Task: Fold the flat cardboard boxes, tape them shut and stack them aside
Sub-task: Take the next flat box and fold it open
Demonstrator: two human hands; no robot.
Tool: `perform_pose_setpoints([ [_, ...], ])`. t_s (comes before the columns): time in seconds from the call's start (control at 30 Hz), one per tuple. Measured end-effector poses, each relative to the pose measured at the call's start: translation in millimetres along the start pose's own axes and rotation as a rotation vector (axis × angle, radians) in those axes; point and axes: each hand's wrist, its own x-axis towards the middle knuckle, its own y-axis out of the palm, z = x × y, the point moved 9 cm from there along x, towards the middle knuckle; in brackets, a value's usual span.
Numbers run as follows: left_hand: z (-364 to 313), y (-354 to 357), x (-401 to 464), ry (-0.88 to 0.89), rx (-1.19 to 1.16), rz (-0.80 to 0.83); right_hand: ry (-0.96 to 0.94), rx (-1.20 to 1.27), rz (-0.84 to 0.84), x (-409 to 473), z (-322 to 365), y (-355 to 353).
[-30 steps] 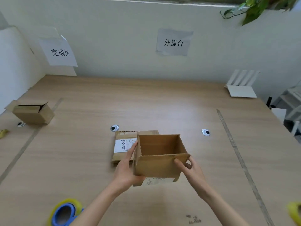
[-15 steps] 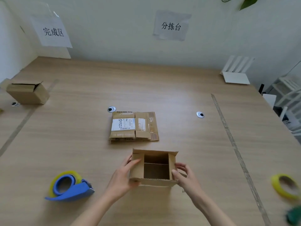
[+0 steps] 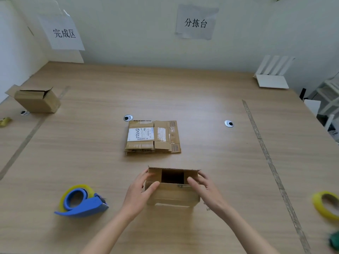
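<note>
A small brown box [image 3: 172, 194] stands on the wooden table [image 3: 91, 158], close to the person. Its top is partly open, with a dark gap in the middle. The left hand [image 3: 139, 193] holds the box's left side, with the fingers bent over the left flap and the thumb on the near wall. The right hand [image 3: 207, 189] holds the right side the same way, fingers bent over the right flap.

Just past the hands lies a pile of flat boxes [image 3: 153, 137] with a white label on top. To the left of the left hand sits a blue tape holder [image 3: 80, 203]. Far off to the right of the right hand lies a yellow tape roll [image 3: 326, 205]. Far away past the left hand, a folded box [image 3: 37, 99] rests near the wall.
</note>
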Motion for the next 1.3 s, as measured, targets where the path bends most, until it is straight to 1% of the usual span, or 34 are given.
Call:
perform_pose_setpoints([
  [0.1,6,1,0,-0.010,0.022,-0.054,-0.104,-0.100,-0.113,-3,-8,-9],
  [0.2,11,0,-2,-0.021,-0.033,-0.100,-0.137,-0.088,-0.189,-8,-13,-13],
  [0.27,9,0,-4,-0.012,-0.037,-0.108,-0.227,-0.122,-0.203,-10,-7,-12],
  [0.37,3,1,-4,0.031,0.031,-0.103,-0.402,-0.289,-0.206,-16,6,-6],
  [0.4,2,0,-4,0.034,0.028,-0.106,-0.428,-0.333,-0.226,-17,8,-6],
  [0.47,-2,-6,-4,0.054,0.034,-0.123,-0.417,-0.354,-0.260,-18,7,-8],
  [0.57,-8,-9,-6,0.127,0.158,-0.126,-0.444,-0.403,-0.260,-19,8,-3],
  [0.7,-11,-11,-12,0.227,0.280,-0.136,-0.582,-0.614,-0.234,-23,19,7],
  [0.8,-12,-11,-14,0.258,0.317,-0.133,-0.663,-0.764,-0.273,-25,25,13],
  [0.87,-12,-11,-13,0.234,0.291,-0.134,-0.657,-0.805,-0.317,-25,26,16],
  [0.93,-11,-12,-11,0.194,0.258,-0.148,-0.612,-0.761,-0.342,-21,24,17],
  [1.0,-9,-14,-12,0.166,0.242,-0.159,-0.610,-0.723,-0.331,-21,25,22],
  [1.1,-6,-14,-14,0.138,0.233,-0.154,-0.634,-0.730,-0.302,-23,23,34],
  [1.2,-3,-13,-16,0.109,0.236,-0.163,-0.694,-0.791,-0.277,-25,23,42],
  [1.3,0,-13,-17,0.079,0.220,-0.184,-0.762,-0.799,-0.315,-23,26,43],
])
